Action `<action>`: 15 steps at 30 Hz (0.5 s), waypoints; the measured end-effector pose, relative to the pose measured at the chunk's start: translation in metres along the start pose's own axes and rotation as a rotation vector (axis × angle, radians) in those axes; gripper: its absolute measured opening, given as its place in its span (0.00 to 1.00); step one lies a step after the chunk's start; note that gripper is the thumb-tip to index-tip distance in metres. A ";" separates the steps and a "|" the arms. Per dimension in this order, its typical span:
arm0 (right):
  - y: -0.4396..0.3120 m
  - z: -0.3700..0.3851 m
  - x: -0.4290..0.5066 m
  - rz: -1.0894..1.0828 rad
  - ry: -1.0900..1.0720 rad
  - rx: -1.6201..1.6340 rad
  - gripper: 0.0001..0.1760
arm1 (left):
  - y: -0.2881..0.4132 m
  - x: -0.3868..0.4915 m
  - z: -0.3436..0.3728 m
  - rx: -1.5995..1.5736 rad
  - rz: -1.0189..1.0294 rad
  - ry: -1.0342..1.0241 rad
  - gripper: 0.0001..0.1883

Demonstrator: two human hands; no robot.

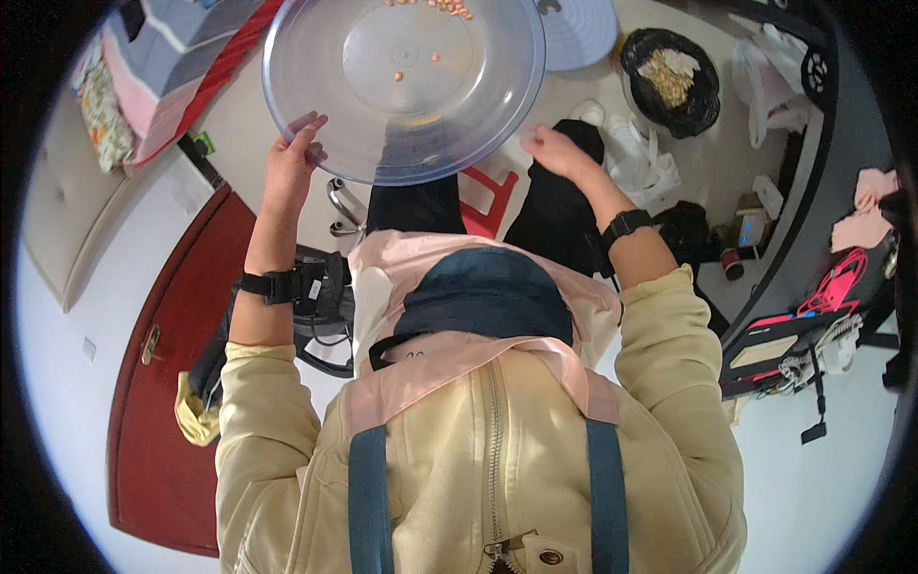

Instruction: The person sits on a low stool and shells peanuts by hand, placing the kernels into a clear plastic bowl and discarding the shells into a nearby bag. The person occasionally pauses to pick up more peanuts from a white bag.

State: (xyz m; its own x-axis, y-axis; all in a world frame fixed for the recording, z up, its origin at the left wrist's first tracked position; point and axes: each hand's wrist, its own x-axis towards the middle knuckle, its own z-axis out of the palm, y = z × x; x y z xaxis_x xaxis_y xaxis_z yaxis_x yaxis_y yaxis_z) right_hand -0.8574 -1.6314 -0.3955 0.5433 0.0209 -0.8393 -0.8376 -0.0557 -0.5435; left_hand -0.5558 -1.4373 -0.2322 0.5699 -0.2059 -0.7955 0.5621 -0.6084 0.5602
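A large clear plastic basin (315, 86) is held out in front of me, tilted, with its lower rim above my knees. My left hand (301, 147) grips its near left rim, thumb on one side and fingers seen through the plastic. Several shelled peanuts (452, 7) lie together at the basin's far side, and a few single ones (399, 76) rest on its bottom. My right hand (551, 149) is just right of the rim, apart from it, over my right leg; it is blurred, and whether its fingers hold anything is unclear.
A bin with a black bag (706, 118), holding shells and tissue, stands at the upper right. Beside it lie white plastic bags (642, 161) and a blue-grey lid-like object (584, 36). A red plastic stool (488, 204) shows between my legs. A dark desk (803, 251) curves along the right.
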 end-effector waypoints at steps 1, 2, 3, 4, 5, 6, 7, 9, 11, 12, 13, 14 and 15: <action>0.001 -0.004 0.007 -0.004 0.043 0.048 0.32 | -0.015 0.007 0.003 0.003 -0.014 -0.014 0.19; 0.018 0.000 0.023 0.001 0.070 0.086 0.31 | -0.028 0.014 0.004 0.005 -0.027 -0.026 0.20; 0.042 0.008 0.046 -0.048 0.087 0.070 0.31 | -0.037 0.025 0.006 -0.005 -0.034 -0.042 0.20; 0.049 0.015 0.057 -0.060 0.072 0.033 0.31 | -0.047 0.034 0.006 -0.014 -0.051 -0.045 0.20; 0.055 0.022 0.069 -0.074 0.055 -0.004 0.31 | -0.058 0.042 0.001 -0.025 -0.067 -0.045 0.20; 0.091 0.055 0.099 -0.055 0.047 0.065 0.31 | -0.068 0.051 -0.005 -0.045 -0.068 -0.062 0.20; 0.090 0.070 0.102 0.017 -0.108 0.090 0.34 | -0.080 0.056 -0.012 -0.049 -0.084 -0.041 0.20; 0.080 0.108 0.098 0.105 -0.272 -0.018 0.36 | -0.102 0.062 -0.027 -0.057 -0.115 0.000 0.21; 0.102 0.174 0.114 0.090 -0.421 0.133 0.41 | -0.116 0.072 -0.048 -0.017 -0.111 -0.013 0.22; 0.091 0.186 0.109 0.068 -0.464 0.066 0.48 | -0.127 0.075 -0.059 -0.005 -0.111 -0.013 0.22; 0.092 0.206 0.112 0.123 -0.505 -0.003 0.53 | -0.134 0.078 -0.065 -0.044 -0.106 -0.005 0.22; 0.092 0.227 0.114 0.173 -0.548 -0.072 0.59 | -0.139 0.081 -0.071 -0.080 -0.106 0.003 0.23; 0.110 0.258 0.121 0.294 -0.597 -0.151 0.64 | -0.143 0.081 -0.074 -0.119 -0.105 0.015 0.23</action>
State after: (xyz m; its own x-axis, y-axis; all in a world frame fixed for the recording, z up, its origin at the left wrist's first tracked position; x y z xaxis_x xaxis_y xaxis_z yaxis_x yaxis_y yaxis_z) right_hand -0.8987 -1.3770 -0.5605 0.1333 0.5281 -0.8387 -0.9047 -0.2806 -0.3205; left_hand -0.5454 -1.3101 -0.3597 0.5126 -0.1334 -0.8482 0.6857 -0.5309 0.4979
